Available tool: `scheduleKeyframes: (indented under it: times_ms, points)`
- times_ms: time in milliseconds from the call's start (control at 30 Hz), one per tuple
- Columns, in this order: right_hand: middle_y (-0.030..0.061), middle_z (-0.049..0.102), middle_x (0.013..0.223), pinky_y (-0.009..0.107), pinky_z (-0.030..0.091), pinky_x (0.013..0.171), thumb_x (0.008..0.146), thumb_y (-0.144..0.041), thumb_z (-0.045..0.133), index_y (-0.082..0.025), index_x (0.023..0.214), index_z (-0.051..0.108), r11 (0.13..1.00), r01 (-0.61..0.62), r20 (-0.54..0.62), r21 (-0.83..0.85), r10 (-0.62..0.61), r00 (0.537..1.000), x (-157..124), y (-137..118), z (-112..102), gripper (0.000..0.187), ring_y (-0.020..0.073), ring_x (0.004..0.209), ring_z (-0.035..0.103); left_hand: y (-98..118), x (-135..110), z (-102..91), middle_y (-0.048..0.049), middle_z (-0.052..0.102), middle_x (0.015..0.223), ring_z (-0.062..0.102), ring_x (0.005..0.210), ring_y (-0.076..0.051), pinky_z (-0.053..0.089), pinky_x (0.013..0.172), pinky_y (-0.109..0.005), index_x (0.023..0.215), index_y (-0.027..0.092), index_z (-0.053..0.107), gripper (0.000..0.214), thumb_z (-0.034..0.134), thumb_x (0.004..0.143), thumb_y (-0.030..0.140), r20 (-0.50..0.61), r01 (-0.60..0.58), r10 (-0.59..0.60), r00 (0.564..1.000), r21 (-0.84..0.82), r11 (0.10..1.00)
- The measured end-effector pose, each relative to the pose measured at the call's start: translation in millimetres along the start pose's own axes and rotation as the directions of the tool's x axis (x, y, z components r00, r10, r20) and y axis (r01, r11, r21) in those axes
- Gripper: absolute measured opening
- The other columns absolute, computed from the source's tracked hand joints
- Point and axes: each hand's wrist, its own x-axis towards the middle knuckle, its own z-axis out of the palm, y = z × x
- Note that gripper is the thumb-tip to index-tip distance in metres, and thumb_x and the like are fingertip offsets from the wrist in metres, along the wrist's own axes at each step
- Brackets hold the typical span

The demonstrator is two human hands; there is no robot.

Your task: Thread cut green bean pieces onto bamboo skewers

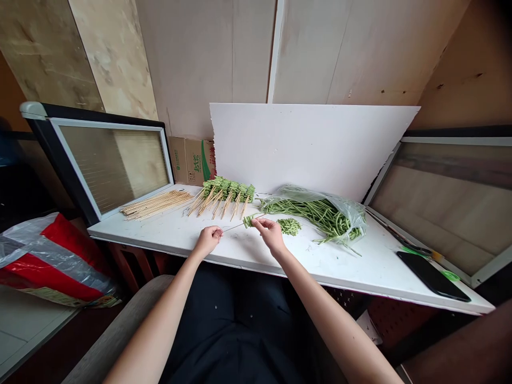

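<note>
My left hand (208,241) is closed around one end of a thin skewer (233,227), which slants up to the right above the table's front part. Several short cut pieces of long green bean (248,221) are threaded side by side on it. The fingers of my right hand (272,234) pinch at these pieces near the skewer's other end. Just right of that hand lies a small pile of cut bean pieces (289,226). Behind my hands, finished bean skewers (229,191) are stacked with their bare sticks pointing towards me.
Loose bare skewers (158,204) lie at the left of the white table (320,266). An open plastic bag (352,213) of whole long beans (320,213) rests at the right. A black phone (432,274) and scissors (414,245) lie far right. A white board (312,146) stands behind.
</note>
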Motion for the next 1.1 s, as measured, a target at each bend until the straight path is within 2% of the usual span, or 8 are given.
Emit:
scheduleKeyframes:
  times_ms: [200, 300, 400, 567, 700, 833, 967, 1100]
  points:
    - [0.0096, 0.083, 0.103, 0.033, 0.053, 0.071, 0.068, -0.055, 0.088, -0.022, 0.091, 0.085, 0.992, -0.036, 0.167, -0.120, 0.056, 0.984, 30.6, 0.3, -69.4, 0.040, 0.0240, 0.084, 0.072, -0.3, -0.1, -0.4, 0.0004, 0.055, 0.057, 0.050, 0.054, -0.018, 0.037, 0.056, -0.028, 0.076, 0.020, 0.066, 0.030, 0.057, 0.089, 0.046, -0.053, 0.012, -0.010, 0.999, 0.039, 0.999]
    - [0.0086, 0.083, 0.087, 0.034, 0.055, 0.067, 0.057, -0.041, 0.096, -0.024, 0.078, 0.085, 0.969, 0.014, 0.239, -0.246, 0.046, 0.970, 39.4, 9.6, -100.0, 0.029, 0.0258, 0.075, 0.073, -0.5, -0.2, -0.8, 0.0005, 0.055, 0.056, 0.049, 0.052, -0.018, 0.036, 0.055, -0.028, 0.076, 0.021, 0.066, 0.031, 0.057, 0.088, 0.047, -0.058, 0.023, -0.020, 0.998, 0.051, 0.998]
    - [0.0048, 0.078, 0.066, 0.031, 0.049, 0.053, 0.041, -0.028, 0.100, -0.027, 0.061, 0.081, 0.934, -0.016, 0.281, -0.356, 0.123, 0.952, 40.5, 20.7, -112.7, 0.027, 0.0239, 0.058, 0.069, -0.3, -0.2, -1.1, 0.0002, 0.056, 0.057, 0.049, 0.053, -0.018, 0.035, 0.055, -0.028, 0.075, 0.021, 0.067, 0.031, 0.058, 0.088, 0.047, -0.064, 0.024, -0.020, 0.998, 0.068, 0.997]
    - [0.0013, 0.071, 0.053, 0.030, 0.042, 0.049, 0.034, -0.025, 0.099, -0.027, 0.050, 0.076, 0.910, -0.043, 0.263, -0.412, 0.164, 0.951, 37.2, 29.0, -106.5, 0.028, 0.0202, 0.049, 0.062, 1.8, -1.6, -0.7, 0.0009, 0.055, 0.057, 0.046, 0.051, -0.017, 0.033, 0.053, -0.027, 0.078, 0.021, 0.068, 0.030, 0.057, 0.088, 0.047, -0.062, 0.024, -0.018, 0.998, 0.092, 0.995]
    - [0.0057, 0.077, 0.066, 0.032, 0.047, 0.059, 0.054, -0.035, 0.095, -0.025, 0.062, 0.080, 0.924, 0.023, 0.294, -0.382, 0.098, 0.951, 37.7, 24.4, -100.5, 0.020, 0.0228, 0.062, 0.067, 3.3, -2.6, -0.3, 0.0015, 0.053, 0.055, 0.046, 0.050, -0.017, 0.033, 0.053, -0.027, 0.078, 0.021, 0.067, 0.031, 0.057, 0.089, 0.047, -0.061, 0.021, -0.017, 0.998, 0.081, 0.996]
    - [0.0081, 0.078, 0.077, 0.030, 0.046, 0.060, 0.068, -0.053, 0.088, -0.020, 0.078, 0.080, 0.980, -0.004, 0.178, -0.201, 0.041, 0.983, 39.1, 26.7, -92.5, 0.035, 0.0218, 0.070, 0.068, 2.7, -2.3, -0.4, 0.0015, 0.054, 0.056, 0.046, 0.050, -0.016, 0.033, 0.052, -0.027, 0.077, 0.020, 0.067, 0.031, 0.057, 0.089, 0.047, -0.060, 0.016, -0.010, 0.998, 0.089, 0.996]
    - [0.0092, 0.079, 0.090, 0.028, 0.047, 0.060, 0.065, -0.061, 0.088, -0.019, 0.095, 0.081, 0.994, -0.103, 0.081, 0.044, 0.099, 0.992, 34.6, 38.6, -80.1, 0.053, 0.0186, 0.073, 0.066, 2.5, -2.3, -0.7, 0.0010, 0.055, 0.056, 0.047, 0.051, -0.016, 0.033, 0.052, -0.027, 0.077, 0.020, 0.067, 0.031, 0.056, 0.089, 0.046, -0.060, 0.013, -0.007, 0.998, 0.100, 0.995]
    - [0.0102, 0.078, 0.102, 0.029, 0.052, 0.072, 0.065, -0.059, 0.091, -0.019, 0.096, 0.080, 0.949, -0.185, 0.093, 0.257, 0.166, 0.982, 22.7, 43.0, -70.4, 0.052, 0.0191, 0.085, 0.068, 3.4, -2.5, -1.4, 0.0014, 0.054, 0.056, 0.046, 0.050, -0.016, 0.032, 0.052, -0.026, 0.078, 0.020, 0.066, 0.031, 0.058, 0.088, 0.047, -0.051, 0.011, -0.007, 0.999, 0.086, 0.996]
